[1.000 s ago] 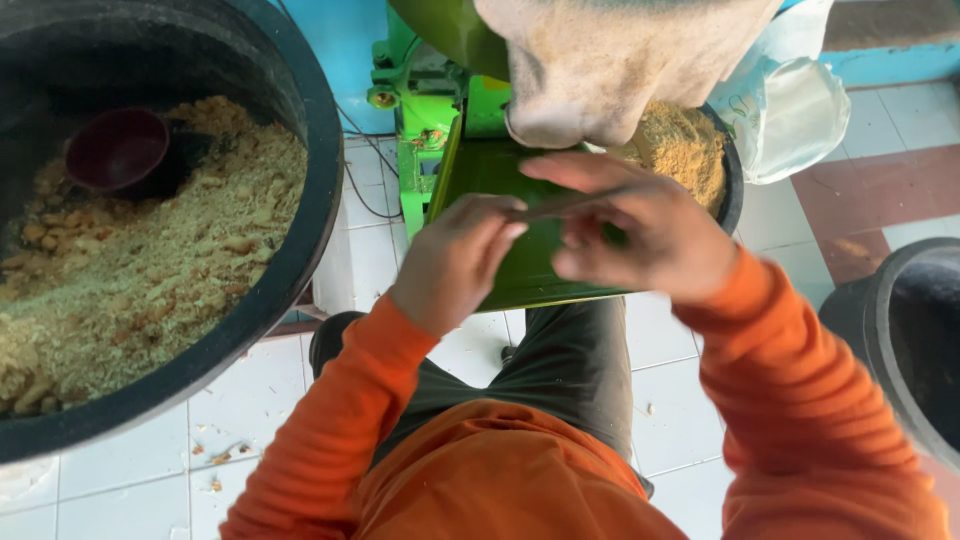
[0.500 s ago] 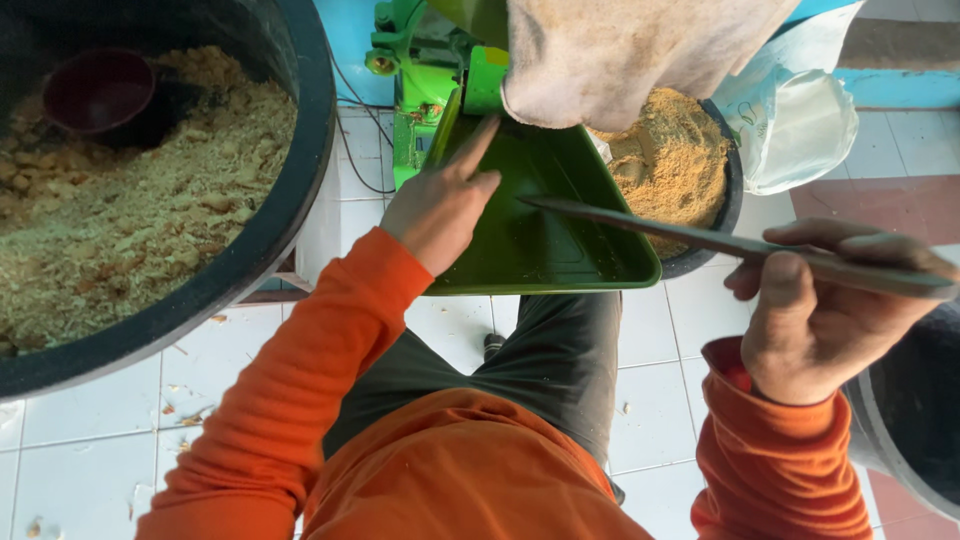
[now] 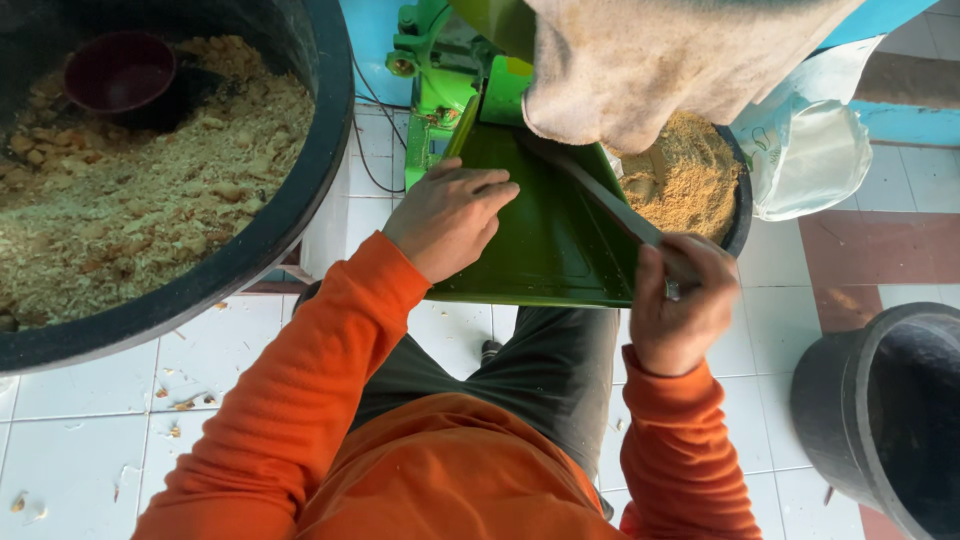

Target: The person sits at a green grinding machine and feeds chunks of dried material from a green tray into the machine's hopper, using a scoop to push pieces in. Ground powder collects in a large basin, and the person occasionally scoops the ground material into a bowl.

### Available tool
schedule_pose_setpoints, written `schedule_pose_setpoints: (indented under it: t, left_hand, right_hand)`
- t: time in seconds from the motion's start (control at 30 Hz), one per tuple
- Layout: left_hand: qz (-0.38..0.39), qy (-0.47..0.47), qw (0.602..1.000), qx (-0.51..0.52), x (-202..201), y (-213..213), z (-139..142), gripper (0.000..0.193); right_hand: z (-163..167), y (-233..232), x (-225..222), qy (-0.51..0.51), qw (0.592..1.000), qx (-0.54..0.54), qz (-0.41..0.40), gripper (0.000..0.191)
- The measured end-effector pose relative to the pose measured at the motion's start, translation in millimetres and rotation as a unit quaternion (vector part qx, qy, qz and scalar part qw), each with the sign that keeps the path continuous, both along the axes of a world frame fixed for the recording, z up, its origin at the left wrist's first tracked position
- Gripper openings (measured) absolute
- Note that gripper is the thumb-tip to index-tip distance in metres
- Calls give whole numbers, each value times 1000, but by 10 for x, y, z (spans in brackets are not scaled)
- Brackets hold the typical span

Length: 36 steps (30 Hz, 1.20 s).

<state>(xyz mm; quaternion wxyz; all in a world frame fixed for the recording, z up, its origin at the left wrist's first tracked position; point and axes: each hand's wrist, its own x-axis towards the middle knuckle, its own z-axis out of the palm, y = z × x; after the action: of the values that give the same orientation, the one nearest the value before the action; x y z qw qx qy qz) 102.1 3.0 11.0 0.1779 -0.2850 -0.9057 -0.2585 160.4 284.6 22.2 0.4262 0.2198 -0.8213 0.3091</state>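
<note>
His left hand (image 3: 450,215) lies flat on the empty green chute (image 3: 545,235), right hand (image 3: 680,305) gripping a stick (image 3: 600,200) poked under the cloth (image 3: 680,60), tub (image 3: 690,180) part-filled.

One package only — a clear plastic bag (image 3: 815,155) at upper right, slumped on the tiled floor (image 3: 870,260) just beside the black tub of ground meal (image 3: 735,215). Crumpled, whitish-translucent, with a small patch of green print on its left side; print too small to make out. No labels, signs or screens elsewhere.
</note>
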Motion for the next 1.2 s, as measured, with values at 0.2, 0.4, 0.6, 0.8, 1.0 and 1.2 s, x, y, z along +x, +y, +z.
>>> schedule_pose_setpoints:
  t: [0.2,0.4,0.6,0.8,1.0,1.2]
  left_hand:
    - [52,43,993,93,10,-30,53,33]
    - [162,80,965,192,5,-67,159,38]
    - [192,126,940,251,118,-83,185,42]
    - [209,195,939,191,298,-366,146,45]
    - [267,163,944,102,515,-1107,-84,41]
    - [340,194,920,33,710,-1820,-323,44]
  right_hand:
    - [-8,-11,49,38,997,-59,-4,31]
    - [123,-89,110,-30,992,-107,58,22]
    - [268,-420,-7,-47,996,49,64,31]
    - [74,-408,36,46,997,-9,63,32]
    - [62,-209,141,-8,999,-36,0,28]
    - [879,463,531,175,968,-180,26,31]
